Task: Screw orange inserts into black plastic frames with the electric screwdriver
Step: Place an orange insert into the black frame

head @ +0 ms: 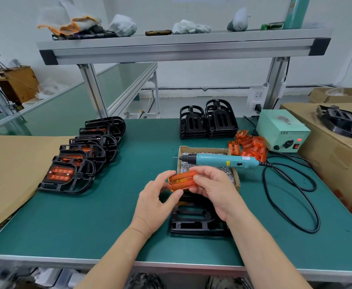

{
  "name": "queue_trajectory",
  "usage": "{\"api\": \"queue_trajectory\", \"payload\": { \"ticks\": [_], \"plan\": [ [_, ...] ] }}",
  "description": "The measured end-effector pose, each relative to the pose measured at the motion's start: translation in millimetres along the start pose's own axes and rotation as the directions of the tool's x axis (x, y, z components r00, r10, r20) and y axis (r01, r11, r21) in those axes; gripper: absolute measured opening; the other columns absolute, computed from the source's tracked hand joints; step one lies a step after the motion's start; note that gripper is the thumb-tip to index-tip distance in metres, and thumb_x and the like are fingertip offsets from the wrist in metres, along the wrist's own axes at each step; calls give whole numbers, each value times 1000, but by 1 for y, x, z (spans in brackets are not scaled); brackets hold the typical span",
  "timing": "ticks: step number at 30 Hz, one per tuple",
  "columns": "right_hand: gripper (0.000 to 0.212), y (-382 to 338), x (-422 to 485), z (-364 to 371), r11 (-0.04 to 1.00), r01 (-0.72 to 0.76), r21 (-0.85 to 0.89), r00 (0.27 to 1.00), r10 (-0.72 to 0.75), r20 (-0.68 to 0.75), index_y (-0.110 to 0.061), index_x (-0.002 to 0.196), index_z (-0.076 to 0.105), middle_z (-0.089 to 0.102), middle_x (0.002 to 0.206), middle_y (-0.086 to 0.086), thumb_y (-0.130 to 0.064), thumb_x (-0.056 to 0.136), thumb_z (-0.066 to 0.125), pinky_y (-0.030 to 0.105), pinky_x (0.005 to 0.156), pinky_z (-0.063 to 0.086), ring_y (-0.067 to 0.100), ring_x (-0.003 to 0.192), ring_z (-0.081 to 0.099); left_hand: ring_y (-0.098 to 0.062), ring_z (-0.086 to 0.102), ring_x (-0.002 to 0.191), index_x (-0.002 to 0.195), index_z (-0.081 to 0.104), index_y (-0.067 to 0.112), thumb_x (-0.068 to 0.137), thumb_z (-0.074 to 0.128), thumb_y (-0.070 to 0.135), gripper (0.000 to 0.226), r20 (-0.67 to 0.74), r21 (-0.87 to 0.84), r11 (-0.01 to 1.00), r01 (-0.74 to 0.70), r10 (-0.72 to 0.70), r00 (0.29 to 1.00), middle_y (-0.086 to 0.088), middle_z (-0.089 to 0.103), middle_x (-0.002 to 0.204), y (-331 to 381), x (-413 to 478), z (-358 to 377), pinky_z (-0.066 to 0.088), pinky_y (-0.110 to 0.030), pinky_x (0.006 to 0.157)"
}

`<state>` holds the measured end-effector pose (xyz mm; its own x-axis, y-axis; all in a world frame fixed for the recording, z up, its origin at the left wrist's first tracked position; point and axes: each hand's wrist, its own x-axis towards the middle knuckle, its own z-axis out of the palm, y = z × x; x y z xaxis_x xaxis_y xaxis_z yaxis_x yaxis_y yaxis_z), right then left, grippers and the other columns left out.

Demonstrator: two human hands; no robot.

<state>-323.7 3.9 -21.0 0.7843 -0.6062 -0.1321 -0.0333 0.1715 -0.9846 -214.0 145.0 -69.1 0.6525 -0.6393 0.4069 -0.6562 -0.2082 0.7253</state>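
Orange insert (183,181), translucent ribbed rectangle, pinched by left hand (157,202) and right hand (214,189)

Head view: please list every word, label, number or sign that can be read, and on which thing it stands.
"LED": on the pale green power box.
Fine print beside it: blurred, unreadable.
Electric screwdriver: yellow sticker and white sticker, too small to read.
Tall green box on the shelf: print blurred.
Orange insert, held by left hand and right hand: no text visible.

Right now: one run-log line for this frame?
left hand: grips orange insert | right hand: grips same insert | black frame: on table under hands | electric screwdriver: across screw box, untouched
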Motion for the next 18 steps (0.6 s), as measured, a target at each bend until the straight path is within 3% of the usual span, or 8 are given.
{"api": "queue_trajectory", "payload": {
  "ticks": [5,11,15,18],
  "plan": [
    [23,0,-1,0,1000,-6,24,1000,7,-21,-6,117,65,70,108,13,3,101,51,20,69,57,11,78,67,-8,61,96,120,49,49,79,58,57,43,-5,4,1000,-3,3,1000,20,65,96,-1,0,1,50,-33,90],
    [32,1,-6,3,992,87,96,996,-89,16,-7,121,64,72,109,10,10,96,55,24,82,58,9,93,69,-8,61,96,113,50,48,79,59,58,36,-21,16,1000,8,-7,1000,21,65,94,-2,0,1,50,-32,88],
    [38,1,-10,10,983,183,-14,982,-182,41,-10,122,65,72,113,10,11,93,58,26,89,57,13,102,69,-6,59,99,110,55,46,77,65,52,36,-30,26,999,20,-19,999,19,65,99,-3,-1,1,47,-27,89],
    [39,3,-13,17,958,257,-125,963,-243,117,-14,125,67,75,112,2,8,92,61,27,95,54,11,105,70,-6,59,98,107,59,41,76,69,48,33,-22,4,999,38,-38,999,17,66,98,-1,0,0,47,-23,88]
  ]
}}
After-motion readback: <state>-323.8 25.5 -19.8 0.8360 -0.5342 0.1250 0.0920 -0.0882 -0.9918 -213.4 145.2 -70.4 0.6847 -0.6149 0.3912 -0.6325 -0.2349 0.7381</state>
